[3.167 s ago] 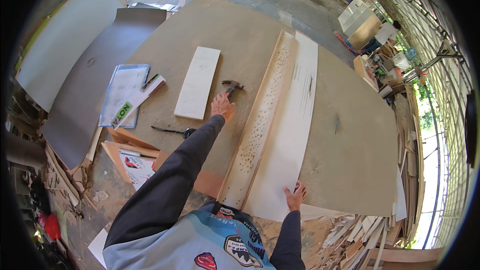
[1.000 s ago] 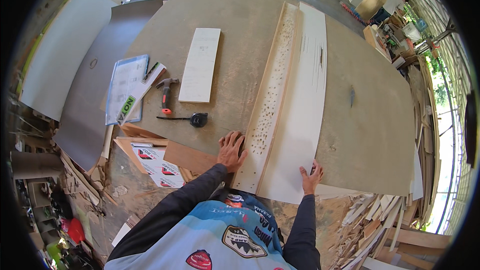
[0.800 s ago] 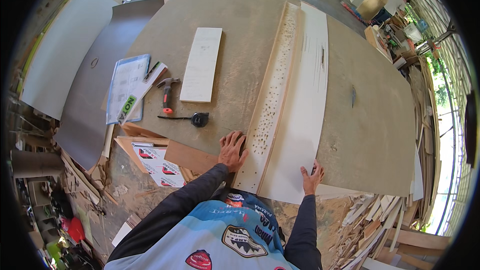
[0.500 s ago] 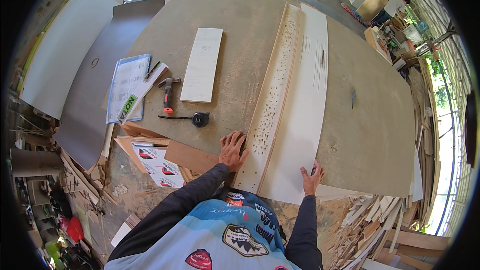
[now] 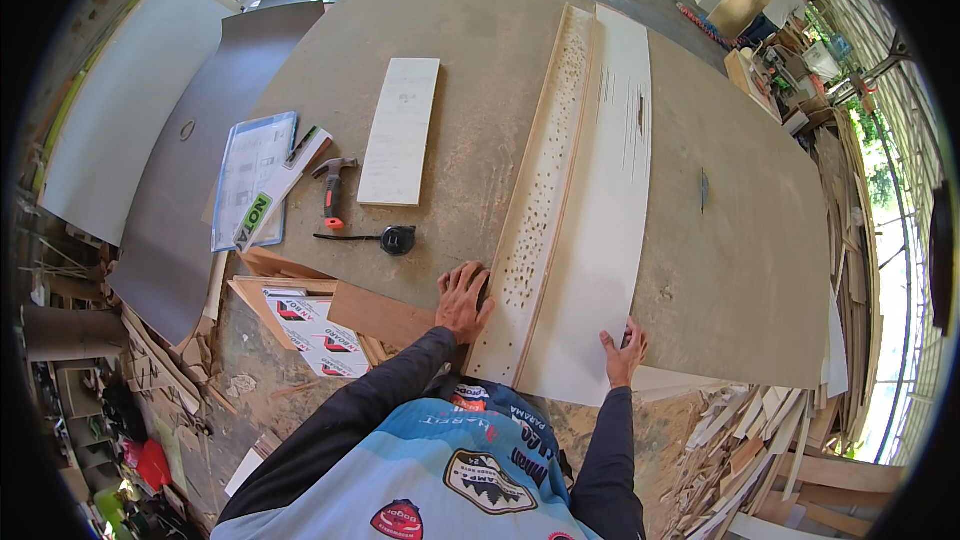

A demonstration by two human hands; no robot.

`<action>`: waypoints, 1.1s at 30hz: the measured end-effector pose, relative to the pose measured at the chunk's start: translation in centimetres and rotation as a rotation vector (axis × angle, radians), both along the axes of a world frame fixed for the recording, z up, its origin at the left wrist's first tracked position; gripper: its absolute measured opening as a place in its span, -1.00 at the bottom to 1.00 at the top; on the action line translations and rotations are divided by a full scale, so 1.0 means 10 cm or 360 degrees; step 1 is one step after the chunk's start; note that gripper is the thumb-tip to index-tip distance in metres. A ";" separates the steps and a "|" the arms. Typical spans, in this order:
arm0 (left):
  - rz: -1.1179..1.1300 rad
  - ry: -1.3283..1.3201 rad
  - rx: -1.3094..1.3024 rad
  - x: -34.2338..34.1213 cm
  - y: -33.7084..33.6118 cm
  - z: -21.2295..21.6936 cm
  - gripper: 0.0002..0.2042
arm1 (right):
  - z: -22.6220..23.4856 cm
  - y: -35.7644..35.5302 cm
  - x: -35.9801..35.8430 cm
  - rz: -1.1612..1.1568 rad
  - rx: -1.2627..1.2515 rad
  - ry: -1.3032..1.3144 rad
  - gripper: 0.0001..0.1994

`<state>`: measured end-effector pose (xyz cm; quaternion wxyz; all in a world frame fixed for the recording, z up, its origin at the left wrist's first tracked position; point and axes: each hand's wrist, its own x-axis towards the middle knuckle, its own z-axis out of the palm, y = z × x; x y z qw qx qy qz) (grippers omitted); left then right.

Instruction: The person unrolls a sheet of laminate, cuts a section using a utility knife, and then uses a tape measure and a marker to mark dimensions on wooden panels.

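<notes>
A long white board (image 5: 590, 240) with scratch lines at its far end runs lengthwise away from me on the large brown table panel (image 5: 735, 270). Along its left side lies a narrow strip board (image 5: 535, 215) covered in small holes, with raised wooden edges. My left hand (image 5: 463, 302) rests on the table with fingers spread, its thumb side against the strip's left edge. At the white board's near right edge, my right hand (image 5: 625, 352) has its thumb over the top face and its curled fingers along the edge.
Left of the strip lie a short white board (image 5: 400, 130), a claw hammer (image 5: 333, 195), a black tape measure (image 5: 397, 239), and papers in a clear sleeve (image 5: 250, 175). Wood offcuts (image 5: 730, 450) pile up at the lower right. A person (image 5: 785, 5) is at the far right.
The view has shifted very slightly. Both hands and the boards keep nearly the same places.
</notes>
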<state>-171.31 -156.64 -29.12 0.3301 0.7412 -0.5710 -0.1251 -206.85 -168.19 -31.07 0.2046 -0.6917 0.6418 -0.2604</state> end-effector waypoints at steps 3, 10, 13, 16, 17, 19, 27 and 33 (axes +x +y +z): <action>-0.0003 0.0029 0.0011 0.00 0.00 0.00 -0.45 | 0.00 0.00 -0.01 -0.0002 0.0009 -0.0023 -0.29; 0.0234 0.1188 -0.0397 0.07 -0.09 0.38 -0.50 | -0.03 -0.03 0.01 0.0011 0.0013 -0.0022 -0.28; -0.0187 0.2007 -0.0467 0.14 0.01 1.59 -0.46 | -0.06 -0.03 -0.05 0.0011 -0.0010 -0.0008 -0.29; -0.1074 0.2076 -0.0844 0.31 0.26 2.41 -0.43 | -0.09 -0.03 -0.08 0.0003 -0.0026 -0.0044 -0.29; -0.1380 0.2042 -0.1020 0.33 0.30 2.61 -0.44 | -0.09 -0.03 -0.07 -0.0001 -0.0017 -0.0052 -0.29; -0.1808 0.2028 -0.1251 0.33 0.41 3.08 -0.45 | -0.07 -0.02 0.03 0.0021 0.0013 -0.0087 -0.28; -0.2431 0.2209 -0.1369 0.16 0.41 3.62 -0.53 | -0.05 -0.02 -0.02 0.0016 0.0003 -0.0042 -0.28; -0.2521 0.2444 -0.1284 0.08 0.59 3.51 -0.48 | -0.04 -0.03 -0.09 0.0013 0.0006 -0.0042 -0.28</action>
